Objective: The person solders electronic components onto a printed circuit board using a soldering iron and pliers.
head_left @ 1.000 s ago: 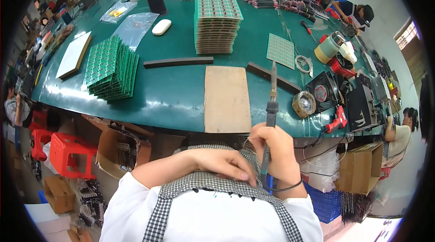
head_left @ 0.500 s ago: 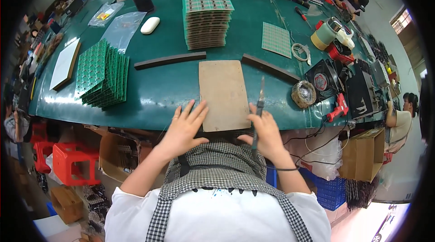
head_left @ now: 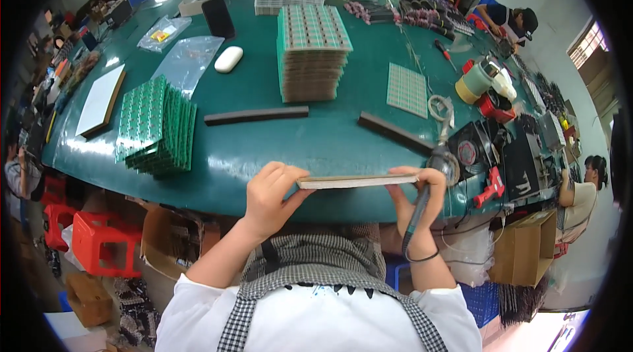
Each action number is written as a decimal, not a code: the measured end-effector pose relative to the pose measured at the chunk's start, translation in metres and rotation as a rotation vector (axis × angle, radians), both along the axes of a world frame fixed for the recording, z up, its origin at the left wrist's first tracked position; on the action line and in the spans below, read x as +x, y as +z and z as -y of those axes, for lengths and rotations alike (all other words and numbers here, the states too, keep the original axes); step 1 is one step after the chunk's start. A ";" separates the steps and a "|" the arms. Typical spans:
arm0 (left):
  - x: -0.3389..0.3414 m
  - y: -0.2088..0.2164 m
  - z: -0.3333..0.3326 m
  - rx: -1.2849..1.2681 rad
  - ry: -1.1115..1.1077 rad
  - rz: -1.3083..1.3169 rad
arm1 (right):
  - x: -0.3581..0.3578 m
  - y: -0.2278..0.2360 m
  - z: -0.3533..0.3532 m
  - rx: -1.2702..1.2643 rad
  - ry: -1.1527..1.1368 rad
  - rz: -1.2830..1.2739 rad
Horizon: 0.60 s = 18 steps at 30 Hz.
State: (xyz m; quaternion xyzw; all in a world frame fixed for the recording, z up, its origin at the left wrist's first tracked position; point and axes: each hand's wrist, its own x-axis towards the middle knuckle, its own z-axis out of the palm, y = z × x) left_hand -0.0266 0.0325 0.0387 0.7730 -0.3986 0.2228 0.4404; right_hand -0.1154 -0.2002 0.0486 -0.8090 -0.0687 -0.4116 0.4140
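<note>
A flat board (head_left: 356,182), brown on its face with a pale edge, is tipped up off the green table so I see it nearly edge-on. My left hand (head_left: 265,199) pinches its left end between thumb and fingers. At the other end, my right hand (head_left: 433,195) grips it too. A soldering iron (head_left: 415,220) with a dark grip also sits in the right hand, its cord trailing by the wrist. Beyond the board lie two dark bars, a left bar (head_left: 257,115) and a right bar (head_left: 394,133).
A tall stack of circuit boards (head_left: 315,72) stands behind the bars; fanned green circuit boards (head_left: 157,128) are at left. A single circuit panel (head_left: 407,90), a fan (head_left: 469,147) and a red glue gun (head_left: 489,188) occupy the right side. A white rounded object (head_left: 229,59) lies farther back.
The board lay flat on the table with my hands open beside it. Now both hands grip its ends and it is tilted up edge-on. The soldering iron stays in my right hand.
</note>
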 end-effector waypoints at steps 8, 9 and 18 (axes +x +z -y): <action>0.034 0.092 0.035 -0.220 0.068 0.151 | 0.050 0.057 0.009 0.215 -0.096 0.235; 0.050 0.113 0.043 -0.251 0.081 0.203 | 0.071 0.086 0.013 0.205 -0.189 0.294; 0.243 0.197 0.088 -0.160 0.274 0.137 | 0.262 0.186 0.060 0.012 -0.273 0.291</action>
